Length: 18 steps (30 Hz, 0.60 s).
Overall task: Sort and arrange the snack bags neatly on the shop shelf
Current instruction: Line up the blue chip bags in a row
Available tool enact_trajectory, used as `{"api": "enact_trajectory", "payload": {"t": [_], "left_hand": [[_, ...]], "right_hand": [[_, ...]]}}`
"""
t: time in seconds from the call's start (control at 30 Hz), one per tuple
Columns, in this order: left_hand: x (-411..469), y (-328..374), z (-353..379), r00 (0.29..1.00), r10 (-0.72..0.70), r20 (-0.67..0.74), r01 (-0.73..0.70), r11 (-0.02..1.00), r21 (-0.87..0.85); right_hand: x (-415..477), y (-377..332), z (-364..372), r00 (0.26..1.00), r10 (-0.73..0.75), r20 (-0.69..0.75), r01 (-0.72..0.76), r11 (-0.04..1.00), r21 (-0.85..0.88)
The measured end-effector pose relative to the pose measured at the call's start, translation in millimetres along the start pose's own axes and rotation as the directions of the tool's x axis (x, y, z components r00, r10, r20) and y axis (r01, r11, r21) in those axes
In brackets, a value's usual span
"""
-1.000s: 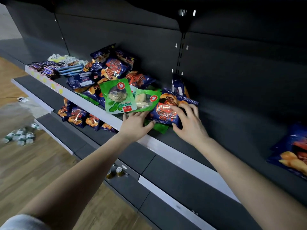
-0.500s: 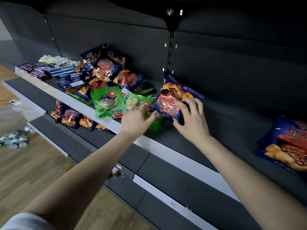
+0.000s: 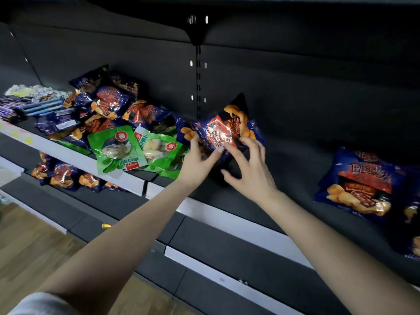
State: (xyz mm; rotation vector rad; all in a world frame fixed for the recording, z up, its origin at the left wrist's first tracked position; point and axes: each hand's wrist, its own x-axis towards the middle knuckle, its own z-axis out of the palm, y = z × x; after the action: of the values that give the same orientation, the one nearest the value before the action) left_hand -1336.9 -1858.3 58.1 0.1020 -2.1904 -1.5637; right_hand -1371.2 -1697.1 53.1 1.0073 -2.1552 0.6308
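Thumb and fingers of the left hand pinch a blue, orange-printed foil snack bag, held up above the dark metal shelf, while the right hand touches its lower edge with spread fingers. Sorting seems barely begun: a matching blue bag lies apart at the right, and the heap of blue bags and green plastic pouches at the left is jumbled.

Your dark shelf has a white front edge. On its left lies a messy heap of blue snack bags, with two green bags in front, sticking out over the edge. At the far left lie flat bars. Another blue bag lies well apart on the right.
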Motion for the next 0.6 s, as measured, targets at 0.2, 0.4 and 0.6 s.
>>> {"api": "enact_trajectory", "payload": {"t": [0.2,0.4,0.6], "left_hand": [[10,1,9,0.999,-0.037,-0.037,0.030,0.985,-0.168],[14,-6,6,0.997,-0.043,-0.069,0.034,0.991,-0.126],[20,-5,0,0.998,-0.046,0.030,0.048,0.997,-0.055]], "right_hand": [[-11,7,-4,0.995,-0.033,0.098,0.035,0.999,-0.016],[-13,14,-6,0.994,0.010,0.105,0.006,0.989,-0.148],[-6,26,-13,0.992,-0.024,0.123,0.050,0.975,-0.214]]}}
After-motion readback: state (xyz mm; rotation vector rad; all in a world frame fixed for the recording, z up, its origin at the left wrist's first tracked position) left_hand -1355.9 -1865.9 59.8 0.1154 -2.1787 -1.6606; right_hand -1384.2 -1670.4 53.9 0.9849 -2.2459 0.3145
